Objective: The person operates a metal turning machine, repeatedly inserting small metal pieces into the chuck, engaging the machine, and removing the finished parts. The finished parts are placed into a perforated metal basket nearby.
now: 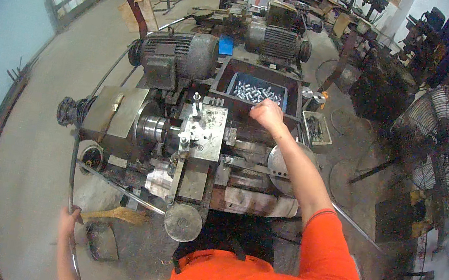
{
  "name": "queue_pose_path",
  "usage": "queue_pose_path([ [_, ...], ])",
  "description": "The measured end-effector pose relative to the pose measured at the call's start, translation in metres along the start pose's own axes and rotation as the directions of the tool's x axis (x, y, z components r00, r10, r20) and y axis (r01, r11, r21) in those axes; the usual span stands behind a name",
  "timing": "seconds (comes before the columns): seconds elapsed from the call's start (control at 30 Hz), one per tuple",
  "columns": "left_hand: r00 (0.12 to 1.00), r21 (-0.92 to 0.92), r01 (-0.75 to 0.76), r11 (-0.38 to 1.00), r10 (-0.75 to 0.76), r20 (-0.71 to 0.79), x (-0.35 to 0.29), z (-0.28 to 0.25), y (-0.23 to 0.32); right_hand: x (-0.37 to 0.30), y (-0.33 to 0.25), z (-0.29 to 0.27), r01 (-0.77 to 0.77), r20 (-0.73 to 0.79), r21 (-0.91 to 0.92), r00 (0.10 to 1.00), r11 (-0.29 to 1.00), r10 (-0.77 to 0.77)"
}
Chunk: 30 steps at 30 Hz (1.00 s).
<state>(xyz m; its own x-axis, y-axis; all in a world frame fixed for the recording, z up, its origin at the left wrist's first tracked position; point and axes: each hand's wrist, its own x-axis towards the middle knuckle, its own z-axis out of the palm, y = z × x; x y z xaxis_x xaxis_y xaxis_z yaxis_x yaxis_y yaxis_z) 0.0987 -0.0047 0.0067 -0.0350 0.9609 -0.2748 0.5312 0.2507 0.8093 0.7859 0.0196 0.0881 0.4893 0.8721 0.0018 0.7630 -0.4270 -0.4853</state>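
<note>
My left hand (68, 219) is wrapped round a long, thin metal rod (73, 174), low at the left side of the lathe. My right hand (267, 113) is stretched forward, fingers closed, at the near edge of a dark metal box (235, 101). Inside that box, a blue tray (235, 78) holds many small shiny cylindrical metal parts (256, 93). Whatever my right fingers may hold is hidden. Left of that hand are the lathe's chuck (152, 128) and its tool block (205, 132).
An electric motor (176, 55) sits behind the chuck. Metal cylinders (317, 100) and a pale tray (319, 128) stand right of the box. Farther right is a large floor fan (438, 140). A straw broom (117, 214) and a dustpan (102, 241) lie on the floor.
</note>
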Motion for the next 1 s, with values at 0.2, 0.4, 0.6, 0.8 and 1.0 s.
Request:
queue_pose_path([
  [0.2, 0.996, 0.002, -0.020, 1.000, 0.020, -0.088, -0.009, 0.008, 0.017, -0.023, 0.050, 0.030, 0.374, -0.226, 0.246, 0.919, 0.894, -0.322],
  [0.4, 0.987, 0.002, -0.077, 0.997, 0.077, -0.144, 0.012, 0.006, -0.011, -0.154, 0.118, -0.017, 0.154, -0.161, 0.506, 0.983, 0.849, -0.082],
  [0.6, 1.000, -0.105, 0.018, 0.994, -0.015, 0.026, 0.035, -0.039, -0.083, -0.321, 0.252, -0.081, -0.313, -0.380, 0.258, 0.837, 0.914, 0.394],
  [0.8, 0.982, -0.067, 0.111, 0.992, -0.100, 0.157, 0.076, -0.001, -0.042, -0.511, 0.336, -0.066, -0.808, -0.310, -0.197, 0.589, 0.556, 0.746],
  [1.0, 0.992, -0.084, 0.109, 0.991, -0.103, 0.077, 0.057, -0.007, -0.029, -0.520, 0.396, 0.016, -0.844, -0.140, -0.257, 0.514, 0.470, 0.846],
])
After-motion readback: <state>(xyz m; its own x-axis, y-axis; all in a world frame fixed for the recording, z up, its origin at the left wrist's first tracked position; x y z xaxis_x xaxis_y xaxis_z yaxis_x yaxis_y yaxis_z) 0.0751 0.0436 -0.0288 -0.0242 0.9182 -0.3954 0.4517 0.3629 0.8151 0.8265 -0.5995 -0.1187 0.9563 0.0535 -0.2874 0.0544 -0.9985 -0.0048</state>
